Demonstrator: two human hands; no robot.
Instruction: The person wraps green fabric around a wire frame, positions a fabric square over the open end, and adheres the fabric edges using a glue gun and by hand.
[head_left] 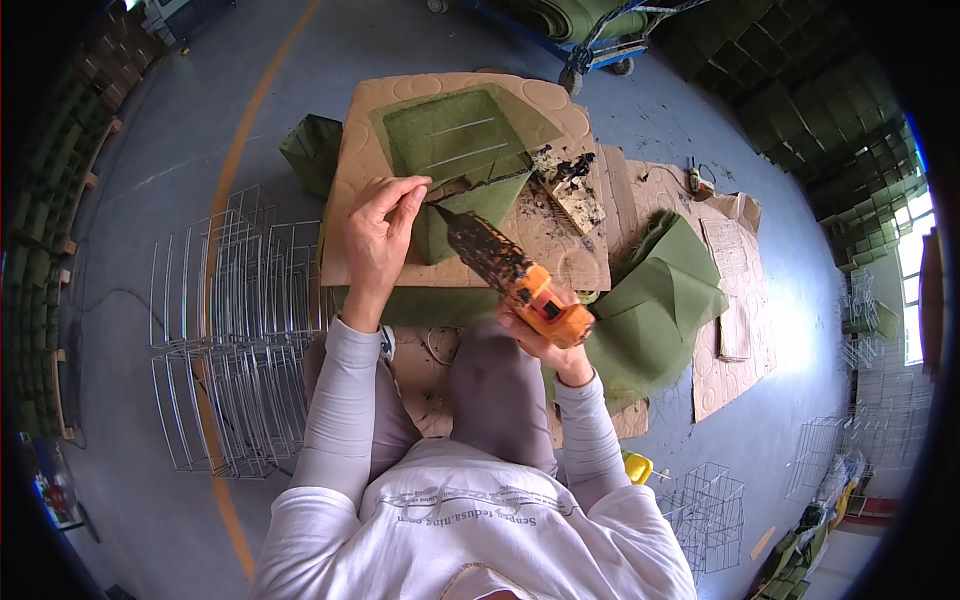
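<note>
An orange glue gun (545, 303), its long front caked in black residue, is gripped in my right hand (545, 340). Its tip points up and left at the near corner of a green fabric piece (455, 130) on the cardboard-topped work surface (360, 240). My left hand (378, 225) pinches the edge of that fabric with thumb and forefinger, just left of the tip. A dark line runs along the fabric's near edge, where a flap folds toward me. Whether the tip touches the fabric, I cannot tell.
Black-smeared scrap board (575, 195) lies right of the fabric. Stacked green fabric sheets (655, 300) rest on the right. Wire frames (235, 340) stand on the left floor, with more wire frames (705, 515) at lower right. A blue cart (590, 50) stands beyond.
</note>
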